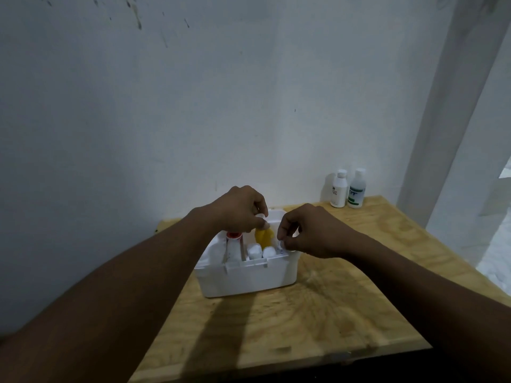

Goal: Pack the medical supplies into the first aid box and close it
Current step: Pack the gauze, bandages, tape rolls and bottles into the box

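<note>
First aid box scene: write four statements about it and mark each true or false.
1. The left grip holds the yellow bottle by its white cap. True.
2. The box is closed. False: it stands open, with supplies showing inside.
3. A white bottle and a green-labelled bottle stand on the table near the wall, outside the box. True.
4. The right grip lies flat on the table. False: it hovers at the box's right edge, fingers pinching a small item.
</note>
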{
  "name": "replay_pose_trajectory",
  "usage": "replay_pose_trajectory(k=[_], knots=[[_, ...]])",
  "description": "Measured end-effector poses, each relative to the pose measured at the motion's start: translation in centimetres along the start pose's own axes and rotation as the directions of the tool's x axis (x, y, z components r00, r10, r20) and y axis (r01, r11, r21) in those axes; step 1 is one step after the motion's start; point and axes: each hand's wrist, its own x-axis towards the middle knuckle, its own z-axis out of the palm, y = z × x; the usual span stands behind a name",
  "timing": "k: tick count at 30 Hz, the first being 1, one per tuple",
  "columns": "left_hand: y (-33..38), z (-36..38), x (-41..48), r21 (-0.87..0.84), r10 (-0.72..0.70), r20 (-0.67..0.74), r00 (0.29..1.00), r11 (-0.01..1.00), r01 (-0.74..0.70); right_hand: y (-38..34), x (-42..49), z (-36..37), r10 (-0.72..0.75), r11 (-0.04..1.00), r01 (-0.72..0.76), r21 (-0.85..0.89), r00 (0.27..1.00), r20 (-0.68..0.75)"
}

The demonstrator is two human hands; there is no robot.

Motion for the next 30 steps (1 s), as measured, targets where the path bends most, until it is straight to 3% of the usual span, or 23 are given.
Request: replay_pose_trajectory(k=[9, 17, 30], knots=[[1.1, -0.6, -0.1, 0.009, 0.015, 0.135, 0.991, 1.000, -0.016, 0.9, -0.1, -0.3, 0.013, 0.995, -0.016, 0.096, 1.000, 0.027], [1.2, -0.5, -0.2, 0.005, -0.007, 0.174, 0.985, 1.000, 0.006, 1.2, -0.4, -0.2, 0.046, 0.974, -0.052, 0.220, 0.998, 0.036], [1.2, -0.8, -0.4, -0.095, -0.065, 0.180, 0.982, 0.992, 0.083, 1.9, -0.3, 0.6, 0.068, 0.973, -0.042, 0.228, 0.992, -0.106]])
